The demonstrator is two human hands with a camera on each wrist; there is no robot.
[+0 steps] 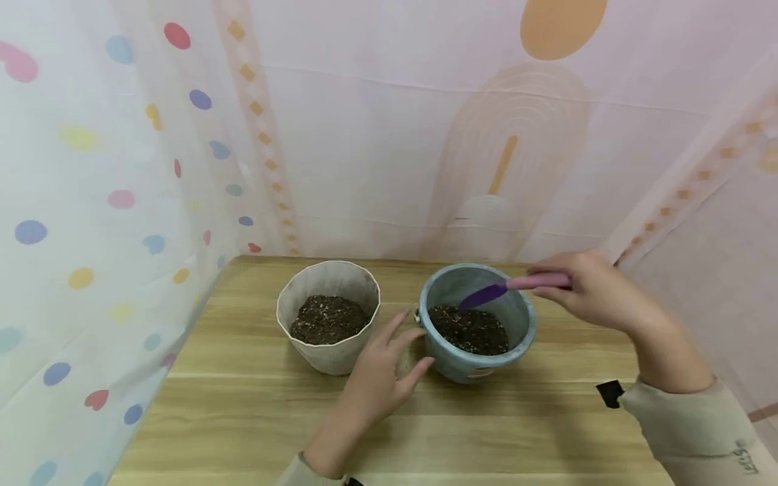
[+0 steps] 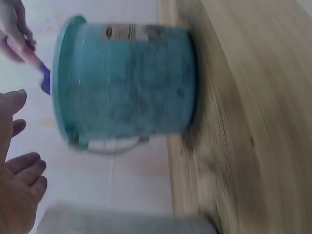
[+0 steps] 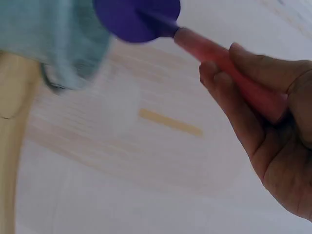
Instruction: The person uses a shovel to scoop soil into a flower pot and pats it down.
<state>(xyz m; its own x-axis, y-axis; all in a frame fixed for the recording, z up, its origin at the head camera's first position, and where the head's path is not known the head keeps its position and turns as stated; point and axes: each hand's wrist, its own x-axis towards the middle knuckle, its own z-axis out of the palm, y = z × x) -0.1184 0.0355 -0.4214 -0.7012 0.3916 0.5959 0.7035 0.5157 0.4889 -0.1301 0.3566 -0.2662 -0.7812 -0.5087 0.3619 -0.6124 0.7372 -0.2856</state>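
Note:
A blue bucket (image 1: pixel 468 368) with dark soil (image 1: pixel 471 331) inside stands on the table. My right hand (image 1: pixel 592 287) grips the pink handle of a small trowel (image 1: pixel 486 295), its purple blade angled down inside the bucket above the soil. In the right wrist view, thumb and fingers wrap the handle (image 3: pixel 214 53). My left hand (image 1: pixel 383 371), fingers spread and holding nothing, is between the bucket and a white pot (image 1: pixel 331 358) that also has soil in it. The left wrist view shows the bucket's side with its label (image 2: pixel 124 32) and the hanging wire handle (image 2: pixel 114 148).
Both containers stand on a wood-grain table (image 1: pixel 243 405), near its back edge. Behind it hangs a pale patterned curtain (image 1: pixel 365 169), with a dotted one (image 1: pixel 91 270) on the left. A small black piece (image 1: pixel 610 393) sits by the right sleeve.

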